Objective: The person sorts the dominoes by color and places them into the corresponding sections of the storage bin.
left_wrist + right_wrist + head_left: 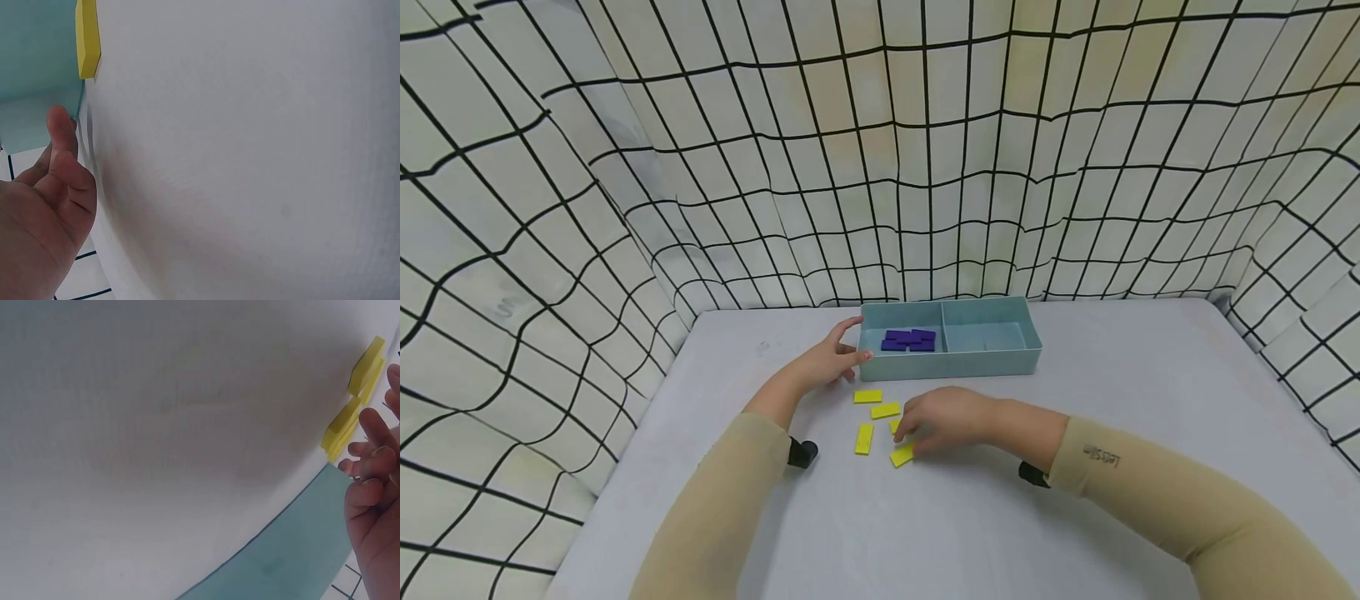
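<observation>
A pale teal box (992, 364) with two compartments stands toward the back of the table. Several purple rectangular tiles (910, 340) lie in its left compartment. My left hand (827, 363) is at the box's left end, fingers spread, with the thumb overlapping the front left corner. In front of the box several yellow rectangular tiles (864, 439) lie loose on the table. Over the rightmost of these, my right hand (955, 417) reaches down with loosely bent fingers, partly covering one yellow tile (902, 454). The right wrist view shows nothing between its fingers.
The white-covered table (970, 517) has a black-and-white grid screen (955, 150) behind it and along both sides. The right compartment (985, 335) of the box shows its bare floor. A dark wrist mount (803, 453) sticks out beneath the left sleeve.
</observation>
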